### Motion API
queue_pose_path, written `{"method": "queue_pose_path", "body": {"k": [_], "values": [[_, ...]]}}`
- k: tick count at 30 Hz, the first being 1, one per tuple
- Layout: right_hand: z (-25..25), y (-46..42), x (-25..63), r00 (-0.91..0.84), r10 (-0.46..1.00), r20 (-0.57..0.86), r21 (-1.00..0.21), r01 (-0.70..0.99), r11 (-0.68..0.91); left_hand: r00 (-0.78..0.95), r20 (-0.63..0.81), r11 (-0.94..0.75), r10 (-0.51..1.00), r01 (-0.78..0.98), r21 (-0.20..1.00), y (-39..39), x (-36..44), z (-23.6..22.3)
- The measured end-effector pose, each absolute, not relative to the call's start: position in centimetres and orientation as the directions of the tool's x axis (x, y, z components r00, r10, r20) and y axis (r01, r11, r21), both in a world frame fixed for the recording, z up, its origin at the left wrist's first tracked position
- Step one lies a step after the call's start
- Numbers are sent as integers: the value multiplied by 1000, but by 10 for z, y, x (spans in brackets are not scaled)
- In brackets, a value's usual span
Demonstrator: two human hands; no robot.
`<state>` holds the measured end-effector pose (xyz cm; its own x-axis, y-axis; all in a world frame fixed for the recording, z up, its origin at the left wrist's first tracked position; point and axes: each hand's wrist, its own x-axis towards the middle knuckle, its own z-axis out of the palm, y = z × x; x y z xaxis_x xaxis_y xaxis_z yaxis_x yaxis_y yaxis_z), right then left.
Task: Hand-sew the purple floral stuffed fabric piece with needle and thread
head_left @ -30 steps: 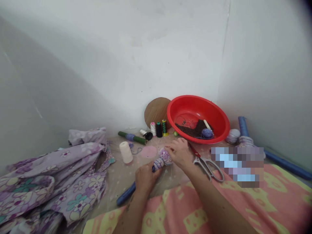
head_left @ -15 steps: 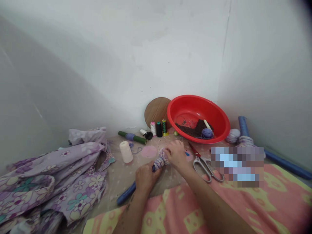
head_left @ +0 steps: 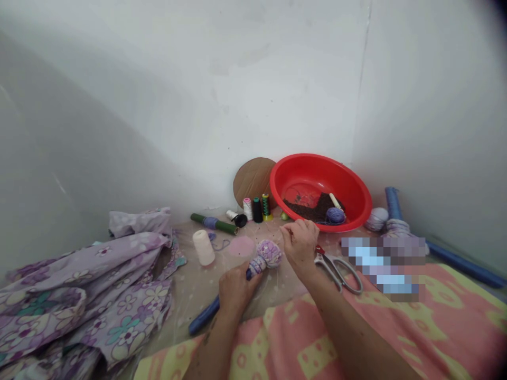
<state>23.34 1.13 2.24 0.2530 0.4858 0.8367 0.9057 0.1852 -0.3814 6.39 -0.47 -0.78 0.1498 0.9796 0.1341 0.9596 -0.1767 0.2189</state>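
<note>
Clasping the blue rod [head_left: 204,315] is the left hand [head_left: 236,289]; whether the curled right hand [head_left: 300,244] holds anything, I cannot tell.

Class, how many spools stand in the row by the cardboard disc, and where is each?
3: a white spool on the left, a black spool in the middle and a green spool on the right. Any behind the red basin would be hidden.

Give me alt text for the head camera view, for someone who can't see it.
A person's left hand grips a blue stick topped by a bound floral ball; the right hand hovers beside it, apart. Behind are thread spools and a tilted red basin.
</note>
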Motion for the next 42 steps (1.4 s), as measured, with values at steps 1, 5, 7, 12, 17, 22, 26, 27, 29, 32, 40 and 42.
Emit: {"method": "queue_pose_path", "body": {"k": [1, 5, 7, 12, 17, 22, 26, 27, 29, 32, 40, 42], "values": [[22, 11, 234, 256, 482, 838, -383, 906, 183, 153, 140, -182, 978, 958, 220, -4, 63, -9], [22, 11, 234, 260, 469, 844, -384, 904, 190, 166, 166, -201, 972, 954, 224, -4, 62, -12], [22, 11, 233, 261, 471, 843, -386, 902, 191, 143, 174, -181, 974, 957, 228, -3, 62, -12], [22, 12, 235, 291, 475, 830, -415, 892, 179, 53, 182, -96, 982, 967, 236, 1, 61, -14], [19, 19, 244, 472, 378, 796, -562, 808, 174, 48, 189, -96, 981, 963, 253, 3, 59, -16], [20, 17, 234, 516, 483, 707, -690, 654, 311, 49, 174, -91, 984, 966, 242, 1, 59, -14], [10, 10, 213, 319, 726, 609, -743, 551, 381, 61, 169, -99, 984, 970, 222, 1, 58, -14], [5, 10, 208, 259, 768, 585, -754, 523, 398, 72, 176, -111, 982, 969, 222, 1, 57, -14], [-5, 10, 200, 182, 824, 537, -783, 471, 406, 90, 193, -137, 977, 960, 243, 2, 55, -15], [-17, 12, 194, 161, 864, 478, -814, 451, 366, 64, 205, -128, 977, 939, 318, 4, 53, -16], [-21, 16, 195, 261, 885, 386, -865, 435, 249, -42, 144, -15, 989, 927, 374, 8, 56, -18], [-24, 17, 196, 211, 917, 340, -863, 458, 214, -31, 162, -30, 986, 932, 362, 9, 55, -20]]}}
